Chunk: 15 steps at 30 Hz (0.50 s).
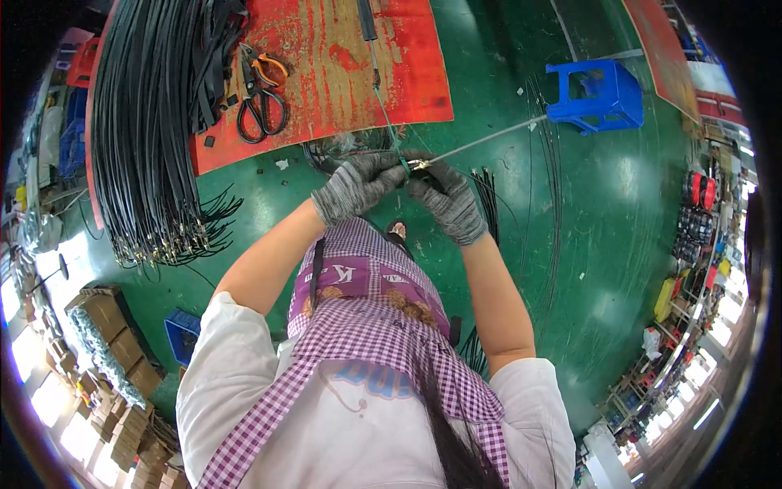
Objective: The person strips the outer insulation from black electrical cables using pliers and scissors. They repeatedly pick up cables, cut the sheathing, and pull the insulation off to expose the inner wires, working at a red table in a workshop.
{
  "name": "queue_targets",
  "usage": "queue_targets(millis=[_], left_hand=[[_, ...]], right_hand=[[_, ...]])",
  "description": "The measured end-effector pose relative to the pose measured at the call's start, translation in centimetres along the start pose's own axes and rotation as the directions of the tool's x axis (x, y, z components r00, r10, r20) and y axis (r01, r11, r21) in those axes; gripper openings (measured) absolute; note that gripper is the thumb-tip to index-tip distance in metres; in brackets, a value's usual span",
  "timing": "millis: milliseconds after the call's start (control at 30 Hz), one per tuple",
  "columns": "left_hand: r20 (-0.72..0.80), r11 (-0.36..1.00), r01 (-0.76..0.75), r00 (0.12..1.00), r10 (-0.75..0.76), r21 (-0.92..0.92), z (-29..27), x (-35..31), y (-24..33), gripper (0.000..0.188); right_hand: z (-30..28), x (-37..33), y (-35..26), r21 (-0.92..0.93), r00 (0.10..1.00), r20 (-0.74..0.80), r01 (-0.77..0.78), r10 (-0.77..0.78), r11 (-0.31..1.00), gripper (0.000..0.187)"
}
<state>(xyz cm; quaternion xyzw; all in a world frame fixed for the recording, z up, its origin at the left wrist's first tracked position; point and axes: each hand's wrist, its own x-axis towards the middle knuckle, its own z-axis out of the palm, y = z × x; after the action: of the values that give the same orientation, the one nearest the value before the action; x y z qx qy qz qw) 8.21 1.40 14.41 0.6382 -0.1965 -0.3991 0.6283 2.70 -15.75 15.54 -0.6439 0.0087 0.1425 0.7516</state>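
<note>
Both my hands wear grey knitted gloves and meet in front of me, just off the table's near edge. My left hand is closed, its fingertips pinching a green cord that runs down from the table. Against those fingertips lies a small brass-coloured metal fitting. My right hand is curled around the fitting's other side. From the fitting a thin grey cable or rod stretches off to the right. The fingers partly hide the fitting and whatever lies beneath it.
On the red, worn table lie black-handled scissors and orange-handled pliers. A thick bundle of black cables with metal ends hangs at the left. A blue stool stands at the right, with several loose cables near it.
</note>
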Motion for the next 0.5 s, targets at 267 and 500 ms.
queue_targets(millis=[267, 500], left_hand=[[-0.093, 0.859, -0.318, 0.919, 0.384, 0.402, 1.9, -1.5, -0.3, 0.032], [0.042, 0.878, -0.381, 0.922, 0.386, 0.292, 2.0, -1.3, 0.0, 0.035]], right_hand=[[1.5, -1.8, 0.7, 0.079, 0.998, -0.05, -0.041, 0.045, 0.996, 0.04], [0.9, -1.2, 0.9, -0.08, 0.983, 0.019, 0.184, -0.183, 0.98, 0.035]])
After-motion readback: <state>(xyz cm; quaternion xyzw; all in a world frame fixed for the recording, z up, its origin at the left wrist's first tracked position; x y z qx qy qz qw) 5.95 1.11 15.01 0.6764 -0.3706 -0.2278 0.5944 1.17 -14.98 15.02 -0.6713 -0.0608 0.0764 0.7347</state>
